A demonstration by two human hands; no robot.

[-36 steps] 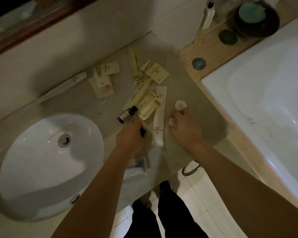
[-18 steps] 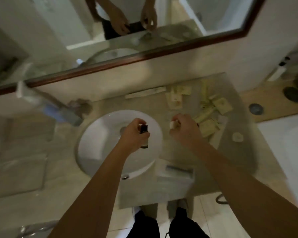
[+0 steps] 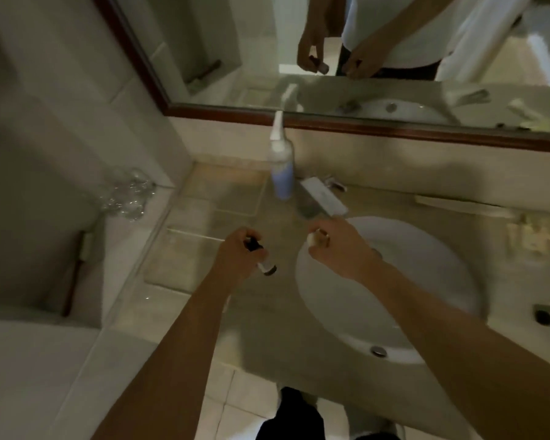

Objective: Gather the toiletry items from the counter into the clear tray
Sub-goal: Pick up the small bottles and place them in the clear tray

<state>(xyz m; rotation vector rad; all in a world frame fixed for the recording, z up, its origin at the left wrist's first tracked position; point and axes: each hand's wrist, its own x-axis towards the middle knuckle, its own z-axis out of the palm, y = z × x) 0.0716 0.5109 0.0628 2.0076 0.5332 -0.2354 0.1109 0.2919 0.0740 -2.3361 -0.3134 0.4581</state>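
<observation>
Your left hand (image 3: 235, 254) grips a small dark bottle (image 3: 265, 263) above the clear tray (image 3: 204, 217) at ten o'clock, while your right hand (image 3: 337, 249) pinches a small pale item (image 3: 313, 239).

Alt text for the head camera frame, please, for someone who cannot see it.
A person's left hand grips a small dark-capped bottle and the right hand pinches a small pale round item, both over a beige stone counter beside a white oval sink. A clear rectangular tray lies just beyond the left hand, below a wood-framed mirror.
</observation>
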